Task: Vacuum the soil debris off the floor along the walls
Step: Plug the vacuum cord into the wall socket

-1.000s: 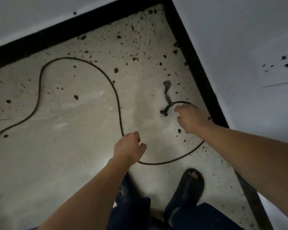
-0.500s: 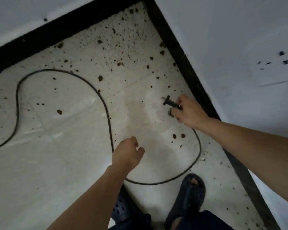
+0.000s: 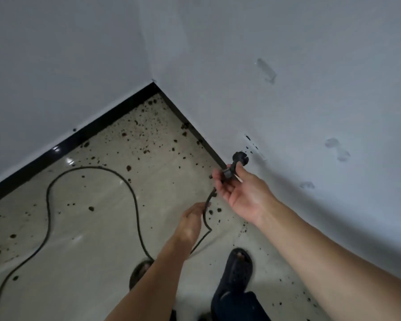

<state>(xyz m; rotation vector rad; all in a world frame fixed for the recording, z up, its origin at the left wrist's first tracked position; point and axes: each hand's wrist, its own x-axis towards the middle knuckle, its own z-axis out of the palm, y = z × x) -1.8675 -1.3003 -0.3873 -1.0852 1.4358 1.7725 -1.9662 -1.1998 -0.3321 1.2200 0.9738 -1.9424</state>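
Dark soil crumbs [image 3: 146, 126] lie scattered over the pale floor, thickest toward the corner and along the black skirting. A black power cord [image 3: 48, 205] loops across the floor. My right hand [image 3: 243, 193] holds the cord's black plug [image 3: 237, 159] raised in the air, close to a white wall socket [image 3: 254, 147] low on the right wall. My left hand [image 3: 192, 222] grips the cord a short way below the plug. No vacuum cleaner is in view.
Two grey-white walls meet in a corner [image 3: 154, 83], edged by black skirting [image 3: 97, 126]. My feet in dark sandals [image 3: 237, 267] stand near the right wall. Scuff marks [image 3: 266, 70] dot the right wall.
My right hand has lifted the plug off the floor and up beside the wall socket. My left hand has taken hold of the cord. The view has tilted up toward the walls.
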